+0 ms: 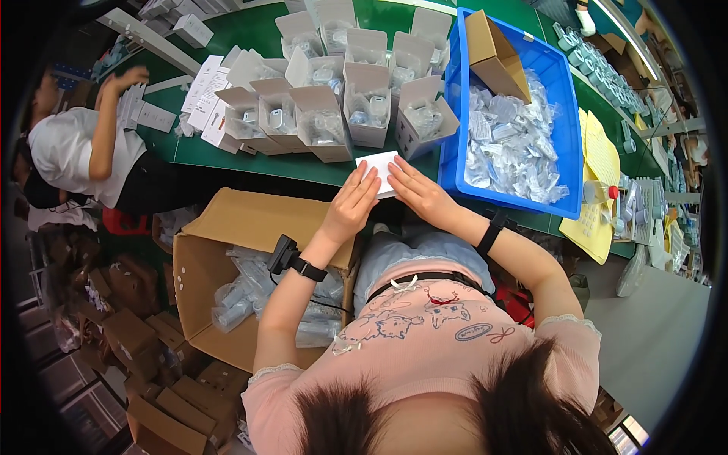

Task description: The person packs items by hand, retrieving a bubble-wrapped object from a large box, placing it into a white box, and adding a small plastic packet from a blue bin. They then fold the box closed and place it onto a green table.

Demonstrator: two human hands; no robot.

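Note:
A small white carton (378,161) is at the near edge of the green table, its pale top face turned up. My left hand (352,203) holds it from the left, with fingers laid along the side and top. From the right, my right hand (422,196) holds the same carton, fingers together and angled over its top. Just beyond stand several open white cartons (321,121) with raised flaps. Clear plastic bags with pale devices (281,120) show inside some of them. The carton's underside and my thumbs are mostly hidden.
A blue bin (449,163) full of clear bagged parts (509,136) stands right, a brown box (497,57) inside it. An open cardboard box (199,284) with plastic bags sits by my left side. Yellow sheets (599,174) lie far right. Another person (87,148) works at left.

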